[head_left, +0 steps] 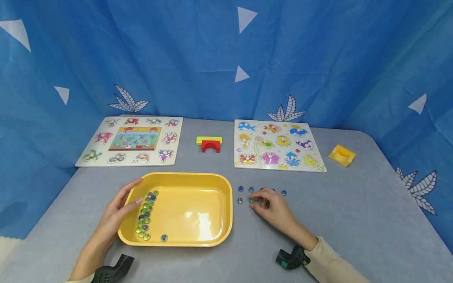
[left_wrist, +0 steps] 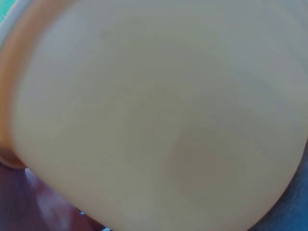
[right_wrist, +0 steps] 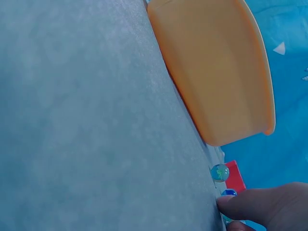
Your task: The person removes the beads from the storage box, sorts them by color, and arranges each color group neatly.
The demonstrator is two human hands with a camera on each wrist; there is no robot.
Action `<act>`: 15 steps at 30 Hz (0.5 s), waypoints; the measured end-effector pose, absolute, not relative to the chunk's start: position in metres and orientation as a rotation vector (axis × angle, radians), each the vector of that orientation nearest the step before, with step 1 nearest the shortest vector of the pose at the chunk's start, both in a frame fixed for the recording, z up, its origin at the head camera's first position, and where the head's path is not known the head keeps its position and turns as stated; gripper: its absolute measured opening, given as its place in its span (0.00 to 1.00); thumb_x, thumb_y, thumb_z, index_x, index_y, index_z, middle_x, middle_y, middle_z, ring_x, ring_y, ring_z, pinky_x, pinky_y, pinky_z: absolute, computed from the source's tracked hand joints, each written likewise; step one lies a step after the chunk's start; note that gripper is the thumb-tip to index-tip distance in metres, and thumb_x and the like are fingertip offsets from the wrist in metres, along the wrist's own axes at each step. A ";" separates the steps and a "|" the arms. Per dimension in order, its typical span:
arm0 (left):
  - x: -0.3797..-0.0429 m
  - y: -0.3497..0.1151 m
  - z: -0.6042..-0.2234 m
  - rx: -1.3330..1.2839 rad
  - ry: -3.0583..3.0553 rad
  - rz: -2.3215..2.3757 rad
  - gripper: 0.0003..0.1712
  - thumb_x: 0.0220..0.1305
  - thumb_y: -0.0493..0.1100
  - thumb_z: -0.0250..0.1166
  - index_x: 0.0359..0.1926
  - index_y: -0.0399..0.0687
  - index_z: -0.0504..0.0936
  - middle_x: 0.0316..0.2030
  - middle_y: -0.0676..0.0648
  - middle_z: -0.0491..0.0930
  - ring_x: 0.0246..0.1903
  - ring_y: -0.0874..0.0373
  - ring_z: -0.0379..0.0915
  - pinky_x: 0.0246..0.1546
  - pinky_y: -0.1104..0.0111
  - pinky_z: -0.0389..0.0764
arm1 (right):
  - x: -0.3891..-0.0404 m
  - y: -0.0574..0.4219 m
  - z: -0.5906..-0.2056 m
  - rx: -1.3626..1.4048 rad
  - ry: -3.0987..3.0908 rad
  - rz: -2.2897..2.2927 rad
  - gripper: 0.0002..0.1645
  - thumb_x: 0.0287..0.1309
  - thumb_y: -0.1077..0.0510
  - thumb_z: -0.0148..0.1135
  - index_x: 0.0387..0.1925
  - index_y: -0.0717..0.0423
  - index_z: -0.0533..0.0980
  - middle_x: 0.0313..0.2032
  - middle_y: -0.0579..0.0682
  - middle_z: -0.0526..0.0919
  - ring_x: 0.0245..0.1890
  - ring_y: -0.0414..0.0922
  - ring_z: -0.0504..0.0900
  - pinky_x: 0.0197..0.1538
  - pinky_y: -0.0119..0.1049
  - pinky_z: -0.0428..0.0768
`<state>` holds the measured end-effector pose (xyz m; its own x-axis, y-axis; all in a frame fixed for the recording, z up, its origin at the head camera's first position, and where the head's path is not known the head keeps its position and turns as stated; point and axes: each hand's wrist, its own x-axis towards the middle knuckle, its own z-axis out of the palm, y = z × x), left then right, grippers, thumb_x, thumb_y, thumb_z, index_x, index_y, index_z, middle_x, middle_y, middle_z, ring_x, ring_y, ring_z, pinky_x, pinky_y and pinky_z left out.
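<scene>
My left hand (head_left: 114,210) holds the left side of a yellow plastic tray (head_left: 177,212), thumb reaching over the rim. In the left wrist view the tray wall (left_wrist: 159,106) fills most of the picture. Inside, blue and yellow-green glass marbles (head_left: 145,216) line the left side; a single dark marble (head_left: 164,237) lies near the front. To the right of the tray, my right hand (head_left: 274,208) pinches a green marble (head_left: 251,200) between thumb and index finger, down at the table. Another greenish marble (head_left: 240,200) lies just left of it.
A row of blue marbles (head_left: 251,189) runs behind my right hand, partly hidden by it. Farther back are two sea-animal puzzle boards, left (head_left: 166,158) and right (head_left: 260,135), with a red arch block (head_left: 210,144) and yellow-green bar (head_left: 209,138) between. A yellow block (head_left: 341,158) lies far right.
</scene>
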<state>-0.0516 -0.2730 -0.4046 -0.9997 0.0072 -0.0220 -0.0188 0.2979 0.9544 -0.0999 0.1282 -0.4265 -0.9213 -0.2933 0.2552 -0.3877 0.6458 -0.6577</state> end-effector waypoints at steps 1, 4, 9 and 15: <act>-0.051 -0.273 -0.405 -0.008 2.518 1.847 0.30 0.66 0.44 0.51 0.67 0.56 0.55 0.65 0.59 0.56 0.53 0.75 0.57 0.44 0.88 0.67 | -0.100 0.128 -0.426 0.571 -2.737 1.138 0.10 0.44 0.59 0.69 0.33 0.47 0.81 0.28 0.41 0.77 0.20 0.30 0.67 0.23 0.24 0.69; -0.051 -0.273 -0.406 0.007 2.515 1.868 0.30 0.65 0.42 0.51 0.67 0.55 0.55 0.63 0.61 0.57 0.53 0.74 0.58 0.43 0.87 0.68 | -0.099 0.128 -0.426 0.574 -2.740 1.140 0.12 0.43 0.59 0.69 0.34 0.48 0.81 0.28 0.42 0.78 0.20 0.30 0.67 0.24 0.24 0.70; -0.052 -0.273 -0.407 0.044 2.503 1.899 0.30 0.65 0.40 0.51 0.67 0.53 0.55 0.63 0.62 0.58 0.53 0.73 0.58 0.44 0.88 0.68 | -0.097 0.131 -0.420 0.563 -2.804 1.176 0.15 0.43 0.60 0.69 0.38 0.49 0.80 0.30 0.43 0.78 0.22 0.31 0.68 0.25 0.24 0.71; -0.052 -0.273 -0.406 0.051 2.520 1.888 0.30 0.65 0.40 0.52 0.67 0.53 0.56 0.64 0.60 0.57 0.53 0.72 0.57 0.43 0.87 0.68 | -0.095 0.135 -0.408 0.536 -2.956 1.235 0.19 0.47 0.58 0.67 0.44 0.48 0.78 0.31 0.44 0.76 0.24 0.34 0.70 0.26 0.25 0.71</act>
